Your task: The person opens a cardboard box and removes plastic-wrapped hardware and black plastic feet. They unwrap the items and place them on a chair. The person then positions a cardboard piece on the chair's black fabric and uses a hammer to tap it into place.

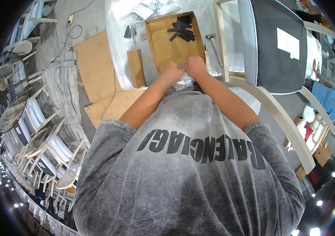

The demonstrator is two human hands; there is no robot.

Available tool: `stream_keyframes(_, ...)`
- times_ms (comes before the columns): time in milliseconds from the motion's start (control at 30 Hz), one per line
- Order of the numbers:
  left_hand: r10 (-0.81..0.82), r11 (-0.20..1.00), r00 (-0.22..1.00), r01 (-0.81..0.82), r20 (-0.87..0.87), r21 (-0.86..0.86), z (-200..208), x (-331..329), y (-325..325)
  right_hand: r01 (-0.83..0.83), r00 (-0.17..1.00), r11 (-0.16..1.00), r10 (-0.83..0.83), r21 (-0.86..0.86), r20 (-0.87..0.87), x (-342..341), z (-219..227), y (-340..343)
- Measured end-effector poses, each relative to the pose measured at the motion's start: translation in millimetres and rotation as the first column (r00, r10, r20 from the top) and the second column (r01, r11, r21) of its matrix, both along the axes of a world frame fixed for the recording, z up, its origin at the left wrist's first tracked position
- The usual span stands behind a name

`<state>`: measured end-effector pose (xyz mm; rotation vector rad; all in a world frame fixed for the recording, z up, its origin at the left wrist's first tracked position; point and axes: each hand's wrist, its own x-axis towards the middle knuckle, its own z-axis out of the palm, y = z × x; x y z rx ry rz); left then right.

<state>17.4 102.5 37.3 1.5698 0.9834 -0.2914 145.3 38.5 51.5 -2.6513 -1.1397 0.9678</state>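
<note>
Close in front of my chest, a clear plastic bag [184, 83] hangs from both hands. My left hand [171, 72] is closed on the bag's top edge, and my right hand [194, 65] pinches it on the other side, the fingers nearly meeting. What the bag holds is too small to make out. Just beyond the hands lies a shallow cardboard box [163, 49], its near edge partly covered by them. Several flat black strips [182, 29] are heaped in its far right corner.
A hammer [215, 49] lies right of the box. To the left stands a narrow brown carton [136, 69]. A chair with a dark panel [279, 51] and pale wooden legs is on the right. Cardboard sheets [95, 70], a black fan [6, 88] and several chairs fill the left side.
</note>
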Motion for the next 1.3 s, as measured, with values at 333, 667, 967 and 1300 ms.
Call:
stream_keyframes(333,0.021,1.0,0.999,-0.021,0.026,0.01,11,3,-2,0.066,0.997,0.98,-0.058,0.186,-0.05,27,-22,-13)
stream_keyframes(667,0.07,0.996,0.994,-0.074,-0.087,-0.054,-24,-2,16,0.118,0.974,0.99,-0.132,-0.082,-0.184,27,-16,-12)
stream_keyframes(967,0.071,0.994,0.995,-0.076,-0.067,-0.082,-9,-3,18,0.13,0.933,0.985,-0.161,-0.116,-0.322,43,-30,-22)
stream_keyframes(1300,0.08,0.971,0.995,-0.092,-0.063,-0.22,-14,-2,14,0.216,0.948,0.973,-0.229,-0.08,-0.222,42,-31,-28)
